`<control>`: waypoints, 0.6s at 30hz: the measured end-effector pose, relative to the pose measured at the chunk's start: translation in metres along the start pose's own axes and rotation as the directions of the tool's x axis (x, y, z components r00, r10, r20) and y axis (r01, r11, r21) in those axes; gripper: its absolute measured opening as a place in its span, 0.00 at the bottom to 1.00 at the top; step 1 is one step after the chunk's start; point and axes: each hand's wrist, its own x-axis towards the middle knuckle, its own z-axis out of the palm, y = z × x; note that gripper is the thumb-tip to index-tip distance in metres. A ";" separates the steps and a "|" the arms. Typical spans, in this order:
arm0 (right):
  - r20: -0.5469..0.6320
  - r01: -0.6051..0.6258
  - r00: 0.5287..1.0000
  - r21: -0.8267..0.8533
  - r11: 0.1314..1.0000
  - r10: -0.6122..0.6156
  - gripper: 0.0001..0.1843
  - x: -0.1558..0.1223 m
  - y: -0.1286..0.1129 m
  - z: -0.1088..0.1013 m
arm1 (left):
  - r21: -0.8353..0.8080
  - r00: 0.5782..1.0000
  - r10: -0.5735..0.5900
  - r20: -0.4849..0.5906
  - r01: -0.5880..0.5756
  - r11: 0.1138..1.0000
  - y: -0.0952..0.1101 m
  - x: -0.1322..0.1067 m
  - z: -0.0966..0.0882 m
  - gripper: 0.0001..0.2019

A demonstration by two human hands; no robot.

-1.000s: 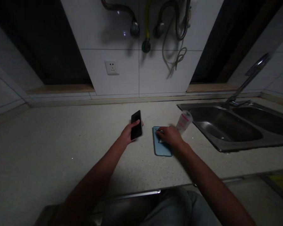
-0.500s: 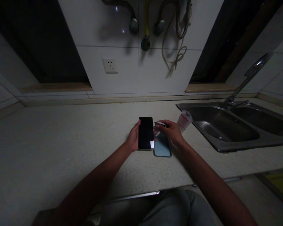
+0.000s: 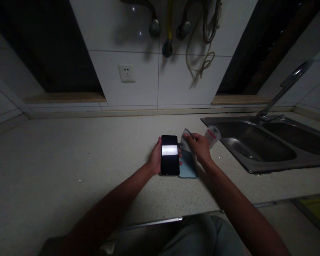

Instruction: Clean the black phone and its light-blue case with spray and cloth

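Note:
My left hand (image 3: 156, 156) is wrapped round a black smartphone (image 3: 170, 163), thumb along its left edge and fingertips showing at its right. A bright white band crosses the dark screen. Close by, my right hand (image 3: 200, 145) pinches a thin, pale, crumpled piece, perhaps a wipe or tissue (image 3: 185, 142), held apart from the phone. Below that hand, a light blue phone case (image 3: 188, 168) lies on the counter, partly covered by the phone and the pale piece. Just behind my right hand is a clear plastic cup (image 3: 212, 135) with red markings, tilted and partly hidden.
The pale speckled countertop (image 3: 109, 149) runs along a tiled wall. A double steel sink (image 3: 249, 164) with a faucet (image 3: 282, 90) is at the right. On the wall are a power socket (image 3: 126, 73), several hoses and a looped cord (image 3: 206, 64).
My right hand has drawn the pale piece slightly away from the phone and raised it. A bright band now shows across the screen. The whole view has shifted slightly.

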 end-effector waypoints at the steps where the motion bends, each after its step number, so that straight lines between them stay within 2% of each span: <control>1: 0.010 -0.063 0.998 0.077 0.995 0.063 0.24 0.003 0.002 0.002 | -0.003 1.000 0.002 -0.002 -0.002 1.000 0.000 0.001 0.000 0.37; 3: 0.042 -0.157 0.988 0.232 0.960 0.151 0.25 0.008 0.005 0.007 | -0.013 1.000 0.000 -0.002 0.000 1.000 0.000 0.002 -0.001 0.37; 4: 0.041 -0.158 0.987 0.283 0.946 0.152 0.25 0.011 0.006 0.009 | -0.019 1.000 -0.004 0.001 0.004 1.000 0.001 0.002 -0.001 0.38; 6: -0.032 -0.052 0.997 0.296 0.954 0.064 0.23 0.014 0.005 0.012 | -0.033 1.000 -0.006 0.009 0.006 0.999 0.002 0.002 -0.001 0.38; 9: -0.204 0.164 0.969 0.122 0.979 -0.137 0.19 0.018 -0.003 0.016 | -0.056 1.000 -0.003 0.018 0.004 0.998 0.003 0.003 0.000 0.38; 12: -0.268 0.267 0.925 -0.047 0.963 -0.270 0.19 0.024 -0.012 0.020 | -0.065 1.000 -0.009 0.023 0.011 0.998 0.004 0.004 0.000 0.38; 15: -0.235 0.351 0.893 -0.170 0.921 -0.384 0.21 0.027 -0.014 0.028 | -0.075 1.000 -0.027 0.013 0.028 0.997 0.003 0.005 -0.001 0.39; 17: -0.113 0.436 0.874 -0.249 0.865 -0.473 0.22 0.024 -0.008 0.036 | -0.083 0.999 -0.035 0.009 0.036 0.996 0.002 0.006 0.000 0.39; 18: -0.002 0.494 0.857 -0.278 0.824 -0.515 0.22 0.021 -0.005 0.040 | -0.085 0.999 -0.031 0.005 0.032 0.996 0.001 0.006 0.000 0.38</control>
